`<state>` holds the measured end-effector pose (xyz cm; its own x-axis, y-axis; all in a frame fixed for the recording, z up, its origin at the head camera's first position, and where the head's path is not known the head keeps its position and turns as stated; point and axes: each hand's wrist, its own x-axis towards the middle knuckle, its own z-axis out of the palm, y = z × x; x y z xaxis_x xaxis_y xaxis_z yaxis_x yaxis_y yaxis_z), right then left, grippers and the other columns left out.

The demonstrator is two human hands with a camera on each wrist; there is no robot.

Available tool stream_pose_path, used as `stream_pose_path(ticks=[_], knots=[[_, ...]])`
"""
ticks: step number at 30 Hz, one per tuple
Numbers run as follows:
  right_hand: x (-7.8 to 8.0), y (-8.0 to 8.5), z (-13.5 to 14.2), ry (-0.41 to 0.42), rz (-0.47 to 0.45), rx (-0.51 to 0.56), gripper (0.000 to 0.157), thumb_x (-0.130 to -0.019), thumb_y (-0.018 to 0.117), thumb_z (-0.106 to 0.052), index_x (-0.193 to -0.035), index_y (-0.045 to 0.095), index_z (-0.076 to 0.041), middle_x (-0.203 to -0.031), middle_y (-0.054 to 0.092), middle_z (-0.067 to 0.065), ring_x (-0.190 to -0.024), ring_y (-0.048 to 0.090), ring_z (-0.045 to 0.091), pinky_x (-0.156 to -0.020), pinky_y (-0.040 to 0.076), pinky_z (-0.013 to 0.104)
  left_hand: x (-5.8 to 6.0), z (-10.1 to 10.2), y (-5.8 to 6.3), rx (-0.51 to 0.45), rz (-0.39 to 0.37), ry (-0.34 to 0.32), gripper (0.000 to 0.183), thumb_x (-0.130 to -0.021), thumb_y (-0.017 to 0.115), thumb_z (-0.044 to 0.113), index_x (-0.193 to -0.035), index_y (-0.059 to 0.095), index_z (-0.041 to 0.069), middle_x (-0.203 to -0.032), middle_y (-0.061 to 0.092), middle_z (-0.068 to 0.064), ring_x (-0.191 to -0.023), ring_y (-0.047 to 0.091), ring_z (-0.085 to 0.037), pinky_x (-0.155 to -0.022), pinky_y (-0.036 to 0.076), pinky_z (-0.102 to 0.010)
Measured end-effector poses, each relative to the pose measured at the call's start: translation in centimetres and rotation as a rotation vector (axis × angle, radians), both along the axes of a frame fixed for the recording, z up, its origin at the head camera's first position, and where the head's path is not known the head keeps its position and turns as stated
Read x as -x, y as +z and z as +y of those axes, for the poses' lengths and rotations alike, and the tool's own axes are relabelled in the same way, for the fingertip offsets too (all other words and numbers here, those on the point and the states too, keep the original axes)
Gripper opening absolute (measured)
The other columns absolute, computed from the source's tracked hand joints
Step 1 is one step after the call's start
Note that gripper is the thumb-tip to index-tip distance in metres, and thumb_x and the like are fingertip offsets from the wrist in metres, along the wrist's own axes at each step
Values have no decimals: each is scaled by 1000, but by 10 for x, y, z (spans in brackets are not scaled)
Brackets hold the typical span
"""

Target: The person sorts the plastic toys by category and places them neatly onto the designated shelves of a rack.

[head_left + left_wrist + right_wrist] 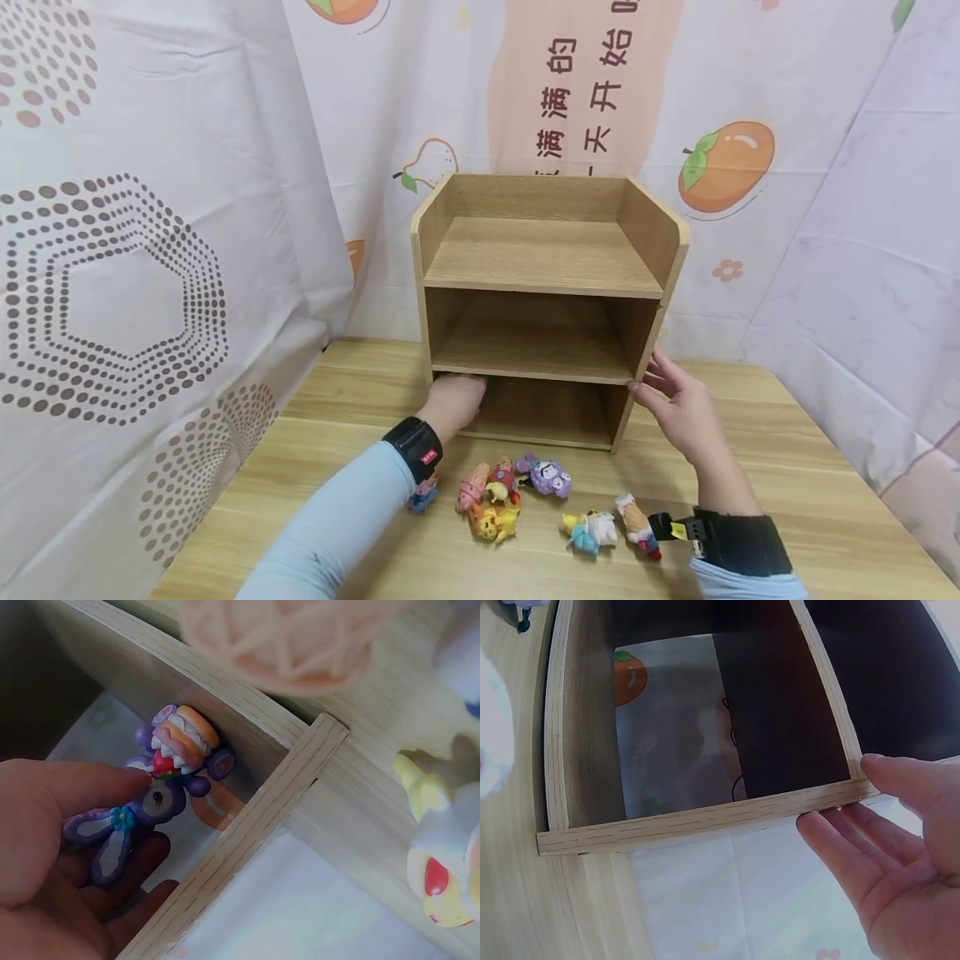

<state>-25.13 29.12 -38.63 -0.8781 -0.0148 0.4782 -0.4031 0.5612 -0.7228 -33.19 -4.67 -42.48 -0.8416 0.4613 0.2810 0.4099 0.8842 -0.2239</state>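
In the left wrist view, my left hand [67, 847] holds a purple rabbit figurine [161, 801] between thumb and fingers, inside the shelf's bottom compartment near its side wall. The figurine carries a layered cake with a strawberry. In the head view that left hand [459, 400] reaches into the compartment's left end, and the figurine is hidden. My right hand [678, 407] grips the right side panel of the small wooden shelf [543, 254]. Its thumb lies on the front edge by the middle board, with the fingers along the panel's outer face.
Several toy figurines lie on the wooden table [360, 392] before the shelf: a purple one [551, 477], a yellow one [495, 523], a pink one [472, 489], a white and blue one [591, 532] and one with a cone [636, 521]. A printed curtain [420, 75] hangs behind.
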Motion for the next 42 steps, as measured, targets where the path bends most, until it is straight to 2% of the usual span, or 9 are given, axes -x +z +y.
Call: stream_pose_path(ticks=[4,8,11,16,23,28,33,38,42], knots=[[1,1,0,10,7,5,72,-96,72,-10,-158,36,-11,-139,56,30,-121,59,47,-80,46,7,0,0,0,8,28,-2,29,-98,68,19,-127,70,15,-113,72,-5,-74,70,-20,-54,58,-36],[1,1,1,23,11,18,73,-95,73,-7,-158,36,-10,-138,56,31,-121,58,47,-80,46,6,-2,1,2,8,26,-10,30,-103,59,15,-131,68,18,-118,70,-5,-74,70,-20,-53,58,-38],[0,1,1,24,6,20,73,-95,73,-7,-158,36,-9,-139,55,31,-121,59,47,-79,46,6,-5,0,5,-6,9,-19,32,-101,63,16,-133,66,18,-117,70,-6,-74,69,-20,-53,58,-39],[1,-1,1,31,4,26,73,-95,73,-7,-158,35,-8,-139,55,31,-122,58,47,-80,46,7,-10,-4,9,-38,-17,-70,37,-94,73,26,-130,67,17,-116,69,-7,-81,70,-21,-60,59,-39],[0,-1,1,35,15,32,73,-95,73,-7,-158,36,-8,-138,56,32,-121,58,48,-80,47,7,-20,-17,13,-116,-81,-171,45,-92,77,31,-132,67,14,-120,68,-7,-104,67,-24,-87,56,-42],[1,-2,1,38,18,32,74,-94,73,-5,-158,36,-9,-138,55,32,-121,58,49,-80,47,7,-29,-28,19,-169,-107,-226,42,-90,78,28,-128,68,13,-122,66,-6,-108,64,-25,-95,52,-41],[0,-2,2,27,11,27,74,-95,73,-7,-158,35,-10,-139,55,31,-121,58,47,-80,46,7,-39,-35,25,-215,-179,-256,40,-91,78,27,-127,68,14,-133,62,-8,-122,59,-28,-106,46,-43],[1,-2,2,28,17,22,74,-95,73,-7,-158,36,-10,-139,55,30,-121,58,47,-80,46,6,-49,-46,29,-281,-277,-301,40,-92,77,27,-129,67,13,-140,59,-9,-128,56,-27,-109,44,-42],[1,-2,1,33,23,21,74,-95,73,-6,-158,36,-9,-139,55,31,-121,58,47,-80,46,6,-55,-56,32,-340,-330,-346,39,-93,77,28,-127,68,13,-136,60,-6,-124,57,-23,-105,47,-39]])
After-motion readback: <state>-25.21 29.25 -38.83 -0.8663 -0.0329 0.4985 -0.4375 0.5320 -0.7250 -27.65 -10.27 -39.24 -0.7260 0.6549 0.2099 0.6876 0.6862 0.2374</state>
